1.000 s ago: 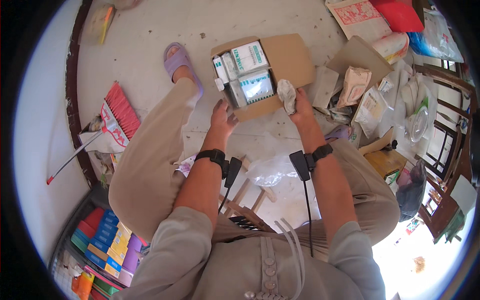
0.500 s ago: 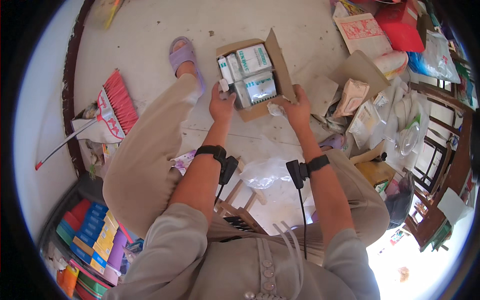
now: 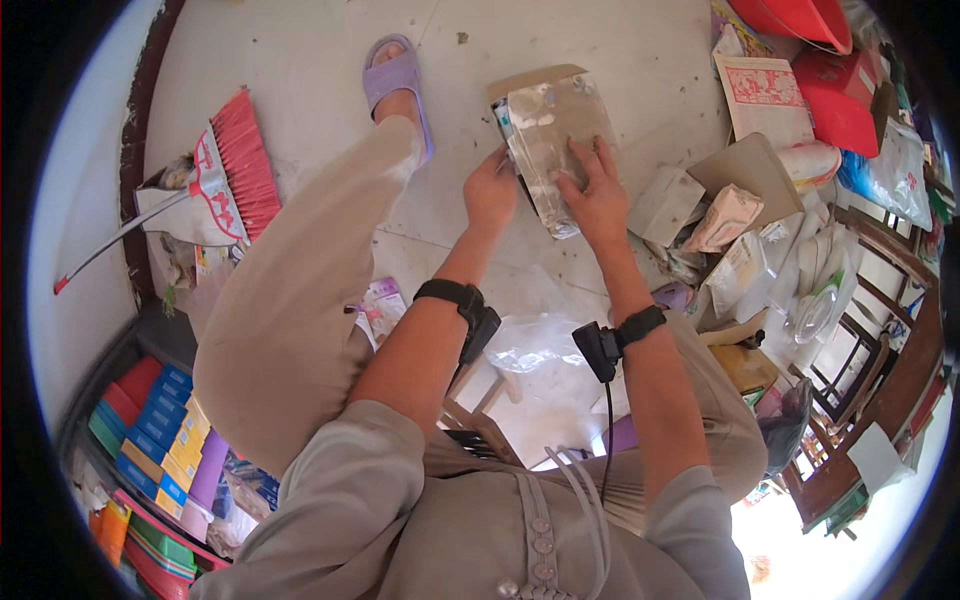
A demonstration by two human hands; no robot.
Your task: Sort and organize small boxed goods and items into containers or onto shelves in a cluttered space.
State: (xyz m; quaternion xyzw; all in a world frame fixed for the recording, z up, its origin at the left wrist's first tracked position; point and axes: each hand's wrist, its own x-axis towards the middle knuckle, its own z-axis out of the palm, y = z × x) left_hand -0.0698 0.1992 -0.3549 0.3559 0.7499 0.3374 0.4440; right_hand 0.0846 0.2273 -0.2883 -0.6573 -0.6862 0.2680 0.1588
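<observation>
Closest in, bare forearms come out of grey sleeves, a black band [image 3: 640,324] on the right wrist, and a clear bag [image 3: 535,342] lies beneath them. Beyond it is the box [image 3: 555,112], out ahead of the knees, probably so both arms can reach it evenly (whether it rests on the floor or is lifted, I cannot tell). The left hand [image 3: 491,190] is at its near left side, seemingly to steady it; the fingers are partly hidden, so I cannot tell how firm that grip is. The right hand [image 3: 598,196] lies palm down on the flap, fingers spread and unclenched, thumb apart, apparently keeping the flap folded over. Both elbows are bent, the forearms slanting inward. Farther off, a purple slipper [image 3: 396,82] is left of the box, the broom [image 3: 246,165] leans beyond the left knee, and a red basin [image 3: 800,18] is at upper right.
</observation>
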